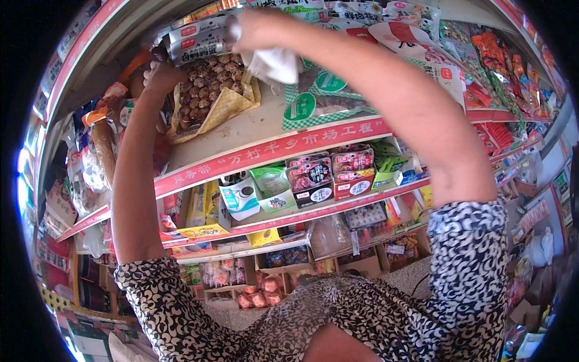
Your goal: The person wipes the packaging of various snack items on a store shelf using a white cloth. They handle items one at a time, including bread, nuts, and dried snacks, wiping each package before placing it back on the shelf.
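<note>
My right hand (255, 31) reaches to the back of the upper shelf (267, 108), shut on a white cloth (276, 65) that hangs below it. The hand is slightly blurred and touches or nearly touches silver packages (199, 38) bearing writing. My left hand (165, 78) has curled fingers beside a clear-fronted bag of small brown speckled eggs (208, 88) with a yellow checked lower part. A dark item shows at its fingertips; whether the hand grips it or the bag's edge, I cannot tell.
Green-checked food packets (303, 108) lie right of the bag under my right arm. Packaged sausages (103, 145) stand at left. A red shelf edge strip (271, 147) bears writing. Below are boxed snacks (310, 176), a yellow carton (203, 210) and red-wrapped packs (260, 296) low down.
</note>
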Demonstrator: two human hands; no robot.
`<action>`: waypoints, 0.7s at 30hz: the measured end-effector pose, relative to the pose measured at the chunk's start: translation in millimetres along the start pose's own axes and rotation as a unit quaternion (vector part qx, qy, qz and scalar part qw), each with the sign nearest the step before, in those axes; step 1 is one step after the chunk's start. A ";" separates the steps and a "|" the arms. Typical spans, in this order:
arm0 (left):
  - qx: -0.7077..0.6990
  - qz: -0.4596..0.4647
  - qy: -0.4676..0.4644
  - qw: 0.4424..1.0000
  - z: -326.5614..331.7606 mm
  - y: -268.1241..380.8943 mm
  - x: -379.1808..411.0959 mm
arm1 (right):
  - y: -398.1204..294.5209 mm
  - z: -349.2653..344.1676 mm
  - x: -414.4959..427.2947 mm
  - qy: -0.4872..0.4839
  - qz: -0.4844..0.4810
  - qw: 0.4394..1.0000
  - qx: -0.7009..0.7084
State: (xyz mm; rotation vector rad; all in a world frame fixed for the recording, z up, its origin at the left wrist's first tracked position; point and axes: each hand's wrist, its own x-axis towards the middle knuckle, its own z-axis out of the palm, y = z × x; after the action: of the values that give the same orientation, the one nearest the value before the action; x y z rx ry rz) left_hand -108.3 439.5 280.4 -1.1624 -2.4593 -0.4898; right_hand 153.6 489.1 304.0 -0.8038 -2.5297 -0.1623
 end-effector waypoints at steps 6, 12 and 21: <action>-0.008 0.022 0.095 0.995 -16.6 -2.9 -48.0 | 61.6 -84.4 -88.0 0.102 -0.031 0.931 0.349; -0.034 0.444 0.106 0.889 -34.4 57.3 -116.5 | 118.4 -107.6 -149.6 0.254 0.013 0.932 0.260; 0.321 0.464 -0.019 0.826 1.4 111.4 -116.9 | 100.1 -90.4 -191.5 0.187 -0.011 0.968 0.166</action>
State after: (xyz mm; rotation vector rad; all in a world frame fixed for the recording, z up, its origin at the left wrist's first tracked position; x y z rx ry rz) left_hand 47.9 430.0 240.7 -1.7843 -1.5247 0.5993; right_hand 384.1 450.3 289.2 -0.5519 -2.1305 0.0952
